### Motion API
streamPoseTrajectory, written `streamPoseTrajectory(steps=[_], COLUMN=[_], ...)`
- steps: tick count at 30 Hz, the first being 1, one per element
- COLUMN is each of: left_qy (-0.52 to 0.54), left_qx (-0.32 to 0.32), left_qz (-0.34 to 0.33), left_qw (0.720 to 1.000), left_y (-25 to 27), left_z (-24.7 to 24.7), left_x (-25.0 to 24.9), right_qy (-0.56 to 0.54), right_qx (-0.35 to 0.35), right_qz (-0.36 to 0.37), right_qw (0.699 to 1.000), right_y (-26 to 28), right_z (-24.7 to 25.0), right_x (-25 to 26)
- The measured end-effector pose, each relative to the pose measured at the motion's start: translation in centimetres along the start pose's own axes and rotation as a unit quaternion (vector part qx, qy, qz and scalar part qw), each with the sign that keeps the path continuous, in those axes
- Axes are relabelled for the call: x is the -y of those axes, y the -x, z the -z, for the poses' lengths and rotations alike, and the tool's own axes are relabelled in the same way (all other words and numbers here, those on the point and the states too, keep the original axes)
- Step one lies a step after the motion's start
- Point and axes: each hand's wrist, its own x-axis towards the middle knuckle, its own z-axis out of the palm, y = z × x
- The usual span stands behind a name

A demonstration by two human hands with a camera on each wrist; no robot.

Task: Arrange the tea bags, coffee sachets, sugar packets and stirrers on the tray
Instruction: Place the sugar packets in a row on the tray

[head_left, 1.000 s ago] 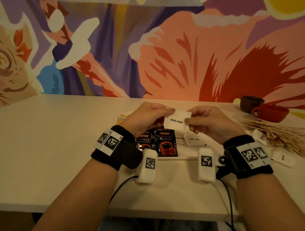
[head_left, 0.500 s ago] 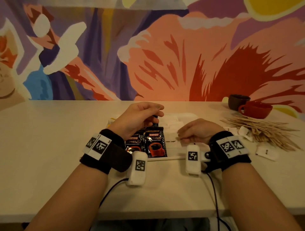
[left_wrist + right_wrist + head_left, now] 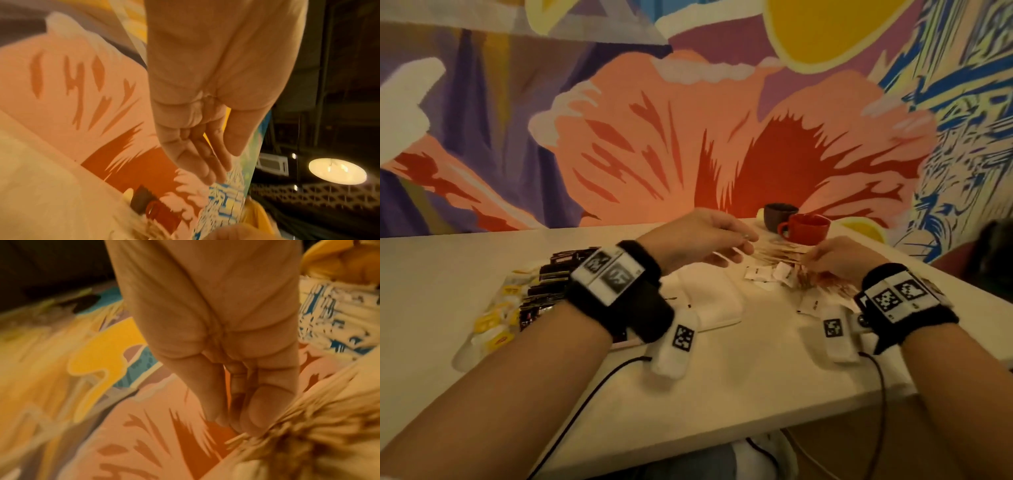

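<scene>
Right hand [image 3: 230, 369] fingertips pinch the stirrers [image 3: 304, 426]; left hand [image 3: 205, 138] hovers with straight fingers, holding nothing.

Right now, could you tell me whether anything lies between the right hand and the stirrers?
Nothing visible does. The right hand is already at the stirrers, fingertips at the pile's edge. Loose sugar packets lie beside the pile, not in the way.

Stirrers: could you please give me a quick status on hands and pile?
Left hand open, empty, above table. Right hand down on the stirrers, grip unclear. Loose sugar packets scattered beside the pile.
</scene>
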Motion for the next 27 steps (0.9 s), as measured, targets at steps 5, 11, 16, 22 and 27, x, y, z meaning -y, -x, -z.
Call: streamPoseTrajectory(steps=[5,11,16,22,27], left_qy=[-0.163,-0.453,-0.465,-0.524,-0.516], left_qx=[0.09,0.198,0.22,0.233,0.236], left_qz=[0.061,0.097,0.146,0.16,0.18], left_qw=[0.981,0.864,0.845,0.804,0.804], left_y=[-7.7,-13.7,-16.6,-16.6,-15.8], left_z=[-3.8,-6.1,-6.5,-6.2,-6.8], left_x=[0.4,1.7,3.6,3.9,3.5], right_qy=[0.183,0.359,0.417,0.442,0.445], right_qx=[0.124,0.17,0.195,0.191,0.221], right_qz=[-0.112,-0.088,-0.065,-0.055,-0.044], right_qw=[0.969,0.914,0.885,0.875,0.867], right_y=[-1.6,-1.7,-2.0,-2.2,-1.8], right_z=[1.9,1.0,0.2,0.0,-0.3], right_x=[-2.4,-1.0,-0.3,-0.7,-0.9])
